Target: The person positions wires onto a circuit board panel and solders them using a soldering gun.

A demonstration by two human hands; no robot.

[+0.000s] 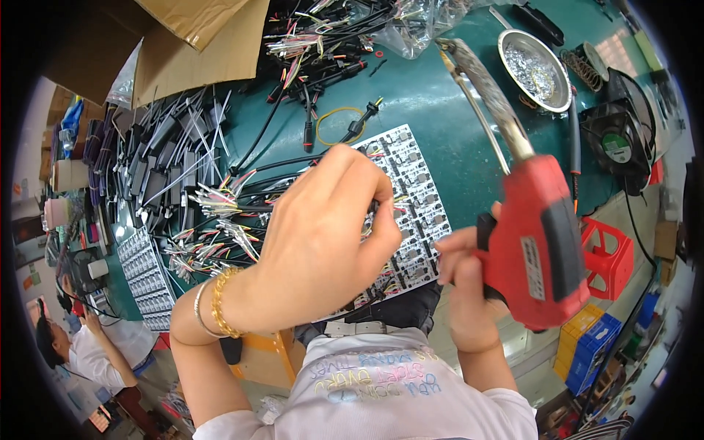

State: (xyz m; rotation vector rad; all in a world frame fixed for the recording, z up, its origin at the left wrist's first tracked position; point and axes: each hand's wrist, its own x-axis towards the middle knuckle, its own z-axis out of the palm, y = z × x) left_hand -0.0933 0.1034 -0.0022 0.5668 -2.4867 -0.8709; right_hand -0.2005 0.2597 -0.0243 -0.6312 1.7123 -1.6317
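A red soldering gun (539,246) is gripped in the right hand (466,282), its fingers wrapped around the handle and its long tip raised clear of the green counter (455,139). A wire lead (374,209) is pinched in the fingers of the left hand (323,235) directly above the panel of small circuit boards (414,194) lying on the counter. The step in hand is judged to be wire positioning; next, the lead must be seated on a pad and the tip lowered to it.

Single head-worn fisheye view, looking steeply down at close range over the green workbench (455,139); edges curve toward the rim; forearms enter from below.
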